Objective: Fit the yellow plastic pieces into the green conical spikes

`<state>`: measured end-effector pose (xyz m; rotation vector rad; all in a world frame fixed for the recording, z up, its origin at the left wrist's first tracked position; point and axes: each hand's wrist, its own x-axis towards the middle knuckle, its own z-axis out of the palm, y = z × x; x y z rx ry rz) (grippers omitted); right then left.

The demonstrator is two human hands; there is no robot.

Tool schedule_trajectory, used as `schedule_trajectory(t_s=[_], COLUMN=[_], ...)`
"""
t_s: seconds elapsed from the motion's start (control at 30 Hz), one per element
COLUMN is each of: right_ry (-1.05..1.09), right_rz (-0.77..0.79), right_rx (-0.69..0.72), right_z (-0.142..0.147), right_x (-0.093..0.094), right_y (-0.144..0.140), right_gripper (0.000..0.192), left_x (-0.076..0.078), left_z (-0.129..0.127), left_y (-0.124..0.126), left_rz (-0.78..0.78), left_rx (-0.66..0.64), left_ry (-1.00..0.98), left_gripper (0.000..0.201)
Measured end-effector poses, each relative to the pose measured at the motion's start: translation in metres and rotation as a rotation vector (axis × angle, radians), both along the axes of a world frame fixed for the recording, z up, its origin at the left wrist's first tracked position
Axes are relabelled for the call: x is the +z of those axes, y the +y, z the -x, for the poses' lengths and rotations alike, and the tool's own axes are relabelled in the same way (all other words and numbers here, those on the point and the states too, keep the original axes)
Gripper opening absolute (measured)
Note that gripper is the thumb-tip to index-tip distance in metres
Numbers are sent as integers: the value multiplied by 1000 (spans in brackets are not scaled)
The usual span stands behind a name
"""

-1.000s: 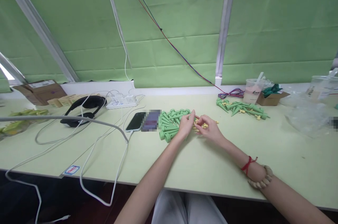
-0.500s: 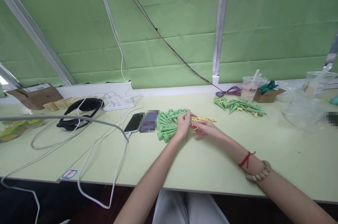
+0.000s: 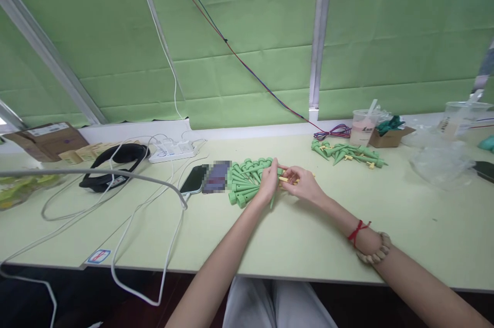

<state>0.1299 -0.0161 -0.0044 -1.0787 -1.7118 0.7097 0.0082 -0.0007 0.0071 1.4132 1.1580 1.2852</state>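
At the right edge of the heap of green spikes (image 3: pixel 247 181): two hands meet over a small yellow piece (image 3: pixel 284 179).
The right hand (image 3: pixel 306 186) pinches the yellow piece between fingertips; the left hand (image 3: pixel 269 184) closes round one green spike (image 3: pixel 273 198) whose tip points down towards the table (image 3: pixel 289 235). Just left of the heap lies a phone (image 3: pixel 195 179); well to its right, a second pile of green spikes (image 3: pixel 347 153) lies beside a plastic cup (image 3: pixel 362 127).
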Motion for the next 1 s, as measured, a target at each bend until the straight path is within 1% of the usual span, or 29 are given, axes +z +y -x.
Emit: schedule_trajectory(t_s=[0.07, 0.1, 0.13, 0.17, 0.23, 0.3, 0.33, 0.4, 0.43, 0.5, 0.6, 0.63, 0.67, 0.7, 0.77, 0.8, 0.87, 0.93, 1.0], right_ry=[112, 188, 275, 365, 513, 568, 551, 445, 371, 211, 38, 25, 40, 85, 213, 277, 350, 363, 345], right_rz=[324, 489, 620, 705, 760, 734, 709, 630, 563, 363, -25, -74, -67, -18, 108, 141, 115, 54, 10], right_rx=[107, 184, 260, 326, 416, 451, 452, 422, 383, 264, 64, 45, 49, 64, 94, 88, 44, 11, 39], right_z=[1, 2, 3, 4, 4, 3, 1, 0, -1, 0, 6, 8, 10, 12, 17, 19, 23, 25, 25], right_x=[1, 2, 4, 6, 10, 13, 14, 14, 13, 10, 3, 2, 0, -1, -3, -4, -5, -6, -6], right_y=[0, -1, -2, -3, -5, -7, -7, -6, -6, -5, -5, -6, -7, -8, -10, -11, -12, -13, -13], right_gripper=[22, 30, 35, 38, 32, 23, 21, 22, 23, 26, 31, 28, 25, 22, 26, 29, 31, 29, 26], left_x=[3, 4, 6, 7, 9, 10, 10, 10, 9, 6, 2, 1, 1, 1, 3, 4, 5, 5, 3], left_z=[1, 2, 3, 3, 5, 7, 8, 9, 9, 9, 9, 9, 9, 9, 7, 6, 4, 2, 1], left_y=[-1, -1, -2, -2, -2, -1, -1, 1, 3, 5, 8, 8, 7, 7, 5, 4, 3, 4, 5], left_rz=[-1, -9, -21, -37, -81, -117, -125, -125, -129, -145, -114, -98, -86, -72, -33, -12, 10, 11, 16], left_rx=[9, 7, 0, -13, -49, -86, -105, -132, -132, -83, 38, 49, 37, 9, -60, -81, -85, -52, -24], left_ry=[-4, -4, -3, -2, 4, 27, 46, 88, 103, 119, 121, 106, 79, 47, -22, -51, -93, -119, -136], left_gripper=[60, 60, 60, 59, 59, 57, 55, 50, 48, 44, 42, 42, 43, 44, 48, 50, 52, 52, 50])
